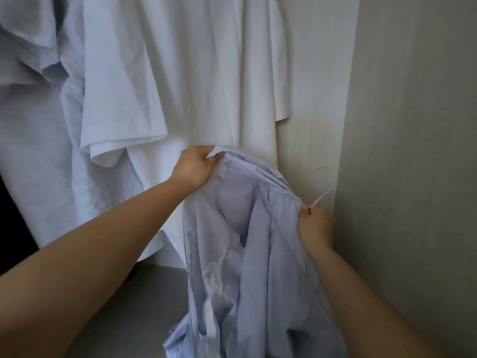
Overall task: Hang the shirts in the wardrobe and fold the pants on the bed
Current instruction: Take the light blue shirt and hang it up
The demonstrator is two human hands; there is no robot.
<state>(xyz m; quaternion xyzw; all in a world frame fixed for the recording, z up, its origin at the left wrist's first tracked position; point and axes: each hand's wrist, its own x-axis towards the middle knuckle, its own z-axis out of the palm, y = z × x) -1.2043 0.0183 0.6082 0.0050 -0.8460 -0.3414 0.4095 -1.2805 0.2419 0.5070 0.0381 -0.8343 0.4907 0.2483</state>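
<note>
Both bare forearms enter from the bottom corners, reaching forward into the wardrobe.

Nearest: the pale blue shirt (245,254), a thin woven fabric with a faint lilac cast. It is held up between the two hands and hangs slack below them in long, soft vertical folds. Its lower part bunches at the bottom edge of view, where a paler strip shows among the folds. The inside of the shirt faces the camera, opened like a pouch.

Left hand (195,169): fingers and thumb closed in a pinch on the shirt's top edge, at the highest point of the garment. A small pale tab of cloth sticks out past the fingertips.

Right hand (316,226): lower and to the right, fingers curled tight round the gathered shirt edge and the neck of a hanger (322,197). The hanger is thin and pink, with a slender hook rising above the fist. One arm of it runs as a fine line down across the cloth.

Below the shirt: a flat grey wardrobe floor (144,293), matte and smooth.

Behind: a white T-shirt (180,73), heavier knit, hanging in broad pleats with a hemmed short sleeve flaring left. Further left hangs a pale grey-blue garment (33,125), softly crumpled.

Right: the wardrobe side panel (413,125), an off-white laminate with faint vertical grain, just beside the right hand.
</note>
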